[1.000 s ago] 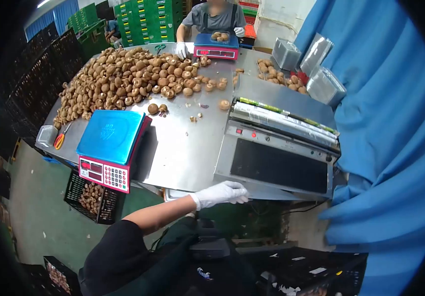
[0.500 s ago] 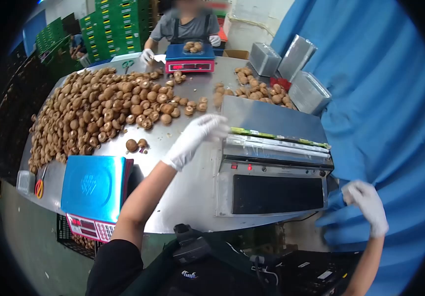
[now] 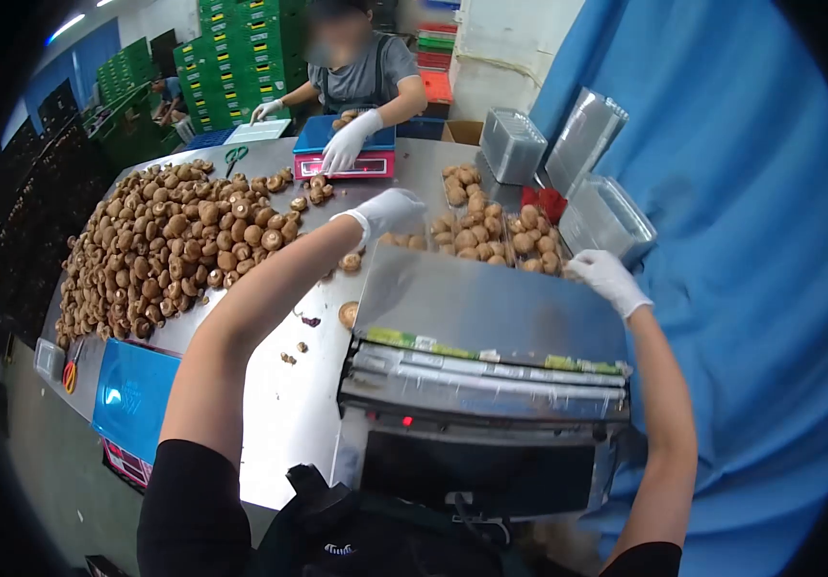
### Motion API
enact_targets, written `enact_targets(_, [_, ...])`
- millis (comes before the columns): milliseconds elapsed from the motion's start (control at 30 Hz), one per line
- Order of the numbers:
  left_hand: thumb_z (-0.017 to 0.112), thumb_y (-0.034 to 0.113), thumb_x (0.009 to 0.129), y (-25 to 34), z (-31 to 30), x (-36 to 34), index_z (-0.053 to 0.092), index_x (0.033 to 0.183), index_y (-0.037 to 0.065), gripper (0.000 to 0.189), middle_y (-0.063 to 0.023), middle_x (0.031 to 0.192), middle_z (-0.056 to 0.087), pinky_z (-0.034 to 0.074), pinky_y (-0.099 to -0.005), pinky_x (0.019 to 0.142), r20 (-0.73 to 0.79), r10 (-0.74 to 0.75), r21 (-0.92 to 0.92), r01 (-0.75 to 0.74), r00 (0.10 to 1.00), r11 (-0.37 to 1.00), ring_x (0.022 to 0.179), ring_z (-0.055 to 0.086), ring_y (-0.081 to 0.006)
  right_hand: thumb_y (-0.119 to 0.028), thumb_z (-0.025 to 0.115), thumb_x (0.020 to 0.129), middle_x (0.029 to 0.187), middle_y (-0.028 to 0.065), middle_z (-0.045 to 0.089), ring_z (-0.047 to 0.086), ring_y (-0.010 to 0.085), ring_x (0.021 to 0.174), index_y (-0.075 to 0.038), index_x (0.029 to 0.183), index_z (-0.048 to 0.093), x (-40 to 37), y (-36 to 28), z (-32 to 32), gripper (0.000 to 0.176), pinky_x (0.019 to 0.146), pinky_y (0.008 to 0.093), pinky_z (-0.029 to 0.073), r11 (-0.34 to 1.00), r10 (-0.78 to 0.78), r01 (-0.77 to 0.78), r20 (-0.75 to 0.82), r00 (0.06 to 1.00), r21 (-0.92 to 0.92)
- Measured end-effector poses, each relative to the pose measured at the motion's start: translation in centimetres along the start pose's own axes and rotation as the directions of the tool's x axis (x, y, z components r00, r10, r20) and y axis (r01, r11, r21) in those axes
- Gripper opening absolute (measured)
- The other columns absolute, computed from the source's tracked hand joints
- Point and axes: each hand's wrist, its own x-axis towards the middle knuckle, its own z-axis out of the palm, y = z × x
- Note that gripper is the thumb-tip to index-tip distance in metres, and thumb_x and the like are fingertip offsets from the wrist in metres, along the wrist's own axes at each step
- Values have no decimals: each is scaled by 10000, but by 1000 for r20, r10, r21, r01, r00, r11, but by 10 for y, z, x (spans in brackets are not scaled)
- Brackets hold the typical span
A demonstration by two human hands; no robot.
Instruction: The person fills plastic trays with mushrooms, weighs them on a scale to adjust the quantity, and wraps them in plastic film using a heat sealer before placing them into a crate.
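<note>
White-gloved left hand (image 3: 390,210) and right hand (image 3: 606,279) hover at mushroom-filled trays (image 3: 513,227); grips unclear

Both arms reach forward, bare from the black short sleeves (image 3: 188,500) to the wrists. The white-gloved left hand (image 3: 390,212) is stretched far out at centre, arm nearly straight, palm down, fingers loosely curved. The white-gloved right hand (image 3: 606,279) reaches out on the right, elbow slightly bent, palm down, fingers curled downward. Whether either grip closes on anything cannot be told.
</note>
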Motion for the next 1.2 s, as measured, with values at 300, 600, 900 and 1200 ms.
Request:
enact_targets(300, [514,213,864,-83,58,175,568,1041,-12,292,-131,943,638,523,-332,656,150,87,354,-136,985,925,776,641,-236,-260,547,820,779,129,678,652,210,689,28,851,666,127,21,73,314,657,324,509,961,164,-55,400,902,-271])
enact_targets(600, [633,330,724,-67,96,191,691,902,100,297,-103,855,668,507,-360,676,336,-14,851,-297,942,433,794,644,-279,-211,654,700,732,155,669,662,230,711,47,789,662,141,24,101,273,653,328,518,961,219,-113,445,868,-252])
enact_targets(900, [668,258,712,-80,107,192,691,887,103,235,-96,884,669,513,-356,685,379,57,897,-382,924,221,813,645,-283,-172,677,637,785,215,640,640,310,696,54,826,646,160,56,133,297,637,376,494,950,242,-112,461,853,-292])
enact_targets(1200, [583,197,759,-93,97,199,675,887,28,231,-120,865,668,509,-344,692,100,117,522,-153,988,839,793,648,-279,-105,564,688,708,181,641,647,305,652,16,733,652,155,49,114,157,635,344,497,976,44,33,345,938,-215])
